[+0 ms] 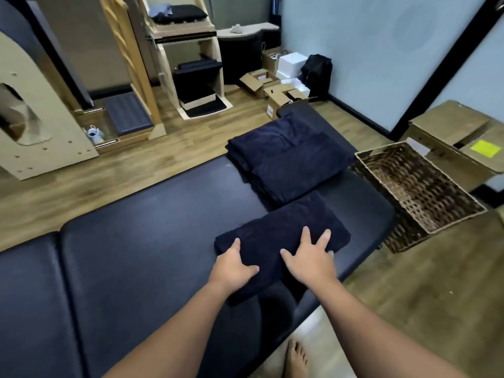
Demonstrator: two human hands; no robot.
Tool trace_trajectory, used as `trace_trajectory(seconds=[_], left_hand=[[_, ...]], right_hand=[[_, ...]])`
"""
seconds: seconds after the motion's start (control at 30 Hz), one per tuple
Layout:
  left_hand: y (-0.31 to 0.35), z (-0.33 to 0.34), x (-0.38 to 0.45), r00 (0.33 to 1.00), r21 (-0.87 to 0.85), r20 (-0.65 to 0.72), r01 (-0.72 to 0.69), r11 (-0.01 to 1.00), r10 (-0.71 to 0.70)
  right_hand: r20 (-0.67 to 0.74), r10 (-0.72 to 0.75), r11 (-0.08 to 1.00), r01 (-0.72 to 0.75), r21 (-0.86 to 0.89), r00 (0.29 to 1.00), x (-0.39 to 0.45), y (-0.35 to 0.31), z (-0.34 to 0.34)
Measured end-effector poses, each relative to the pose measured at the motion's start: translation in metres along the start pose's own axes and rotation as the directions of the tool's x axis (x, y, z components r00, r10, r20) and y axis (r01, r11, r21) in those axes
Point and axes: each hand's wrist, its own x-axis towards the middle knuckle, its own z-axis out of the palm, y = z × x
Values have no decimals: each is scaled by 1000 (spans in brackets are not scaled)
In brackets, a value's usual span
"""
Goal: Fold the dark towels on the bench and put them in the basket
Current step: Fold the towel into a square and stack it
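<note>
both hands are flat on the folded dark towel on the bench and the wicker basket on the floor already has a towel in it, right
Not quite: the head view shows the wicker basket on the floor holds no towel. The rest stands: the left hand and right hand lie flat on the folded dark towel on the bench.

Under the fingers point(306, 233) of both hands lies a folded towel point(275, 230) of dark, matt, napped cloth. Just beyond the fingertips sits a stack of towels point(289, 156) in the same soft cloth. The bench point(150, 241) beneath is smooth, faintly glossy padded leatherette. Right of the fingers, the basket point(420, 186) is rough brown wicker, on a matt wood-grain floor point(409, 296).
</note>
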Motion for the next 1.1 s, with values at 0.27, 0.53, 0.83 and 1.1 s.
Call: trace_trajectory(seconds=[0.27, 0.53, 0.83, 1.1], left_hand=[[106, 85, 31, 998, -57, -65, 17, 998, -21], [170, 116, 74, 991, -171, -136, -15, 985, -8], [147, 114, 85, 997, 165, -52, 58, 985, -50], [103, 99, 27, 999, 81, 13, 33, 996, -34]], right_hand=[[-2, -14, 999, 14, 35, 1000, 97, 75, -66], [43, -91, 993, 88, 74, 995, 179, 113, -114], [142, -174, 984, 170, 45, 974, 182, 123, -102], [197, -322, 947, 318, 55, 926, 113, 129, -86]])
